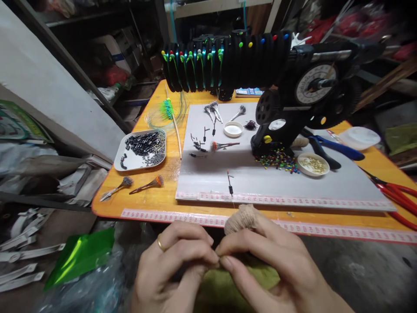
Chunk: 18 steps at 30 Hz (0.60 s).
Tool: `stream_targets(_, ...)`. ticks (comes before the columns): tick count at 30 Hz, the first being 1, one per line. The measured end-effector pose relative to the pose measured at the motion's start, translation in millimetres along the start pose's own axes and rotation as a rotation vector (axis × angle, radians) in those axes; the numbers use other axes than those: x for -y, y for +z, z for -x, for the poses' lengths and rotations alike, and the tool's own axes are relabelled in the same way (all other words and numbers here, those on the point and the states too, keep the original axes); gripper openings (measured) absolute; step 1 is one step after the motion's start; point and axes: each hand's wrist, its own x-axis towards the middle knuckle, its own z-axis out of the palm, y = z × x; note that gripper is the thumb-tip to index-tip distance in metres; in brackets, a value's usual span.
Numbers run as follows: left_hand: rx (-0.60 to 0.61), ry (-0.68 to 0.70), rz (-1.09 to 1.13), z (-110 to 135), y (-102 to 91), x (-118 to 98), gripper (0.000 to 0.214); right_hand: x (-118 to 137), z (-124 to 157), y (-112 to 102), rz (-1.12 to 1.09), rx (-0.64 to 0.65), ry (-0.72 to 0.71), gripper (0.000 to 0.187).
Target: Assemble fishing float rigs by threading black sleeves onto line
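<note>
In front of the table's near edge, my left hand (177,261) and my right hand (263,256) meet with their fingertips pinched together. Whatever lies between the fingertips is too small or hidden to name. A gold ring sits on a finger of my left hand, and beige wrapping (241,219) covers a finger of my right hand. Just beyond them, a small black piece with a thin stem and an orange-red tip (230,184) lies at the front of the grey board (211,182). A faint thread appears to run from it towards my hands.
A black geared winding machine (276,74) with coloured pins stands over the board. Around it are a white tray of black tubes (119,148), a dish of gold bits (313,165), loose coloured pins (280,161), blue-handled pliers (340,148) and red-handled cutters (395,195). Tape measures line the edges.
</note>
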Motion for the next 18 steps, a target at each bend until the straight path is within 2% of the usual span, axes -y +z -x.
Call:
stream_targets(3,-0.029,-0.150,0.178,1.7,5.1,0.0,0.020,1.2,2.4,-0.1,0.006,-0.004,-0.017,0.018)
stream_targets(9,-0.081,-0.315,0.522,2.6,15.9,3.4,0.011,-0.1,3.7,0.8,0.034,-0.027,-0.049,0.019)
stream_targets(14,-0.233,-0.367,0.764,4.7,26.6,2.4,0.010,-3.0,2.2,2.1,0.026,-0.068,-0.061,0.019)
stream_targets(18,-0.367,-0.376,0.825,4.9,35.6,-5.8,0.009,-7.6,1.2,4.9,0.057,-0.078,-0.104,0.019)
